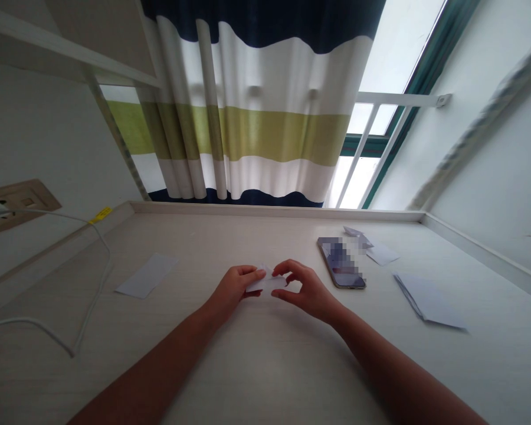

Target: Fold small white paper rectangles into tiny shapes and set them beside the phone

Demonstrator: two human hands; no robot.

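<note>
On the desk [248,236], a paper slip [268,283] sits between my left hand [232,290] and right hand [305,290], with a phone [341,262] ahead and to the right and a loose sheet [147,275] well to the left.

Small folded sheet of white paper [268,282], plain, no marks visible. Several layers, creased into a flat, narrow piece, longer side running roughly crosswise, tapering toward the right end. One short corner stands up along the top edge. Slightly tilted, not lying flat. Left end pinched in the fingertips of the left hand [234,290]. Right end sits within the curve of the right hand [303,289], between forefinger and thumb; contact there hard to tell.
</note>
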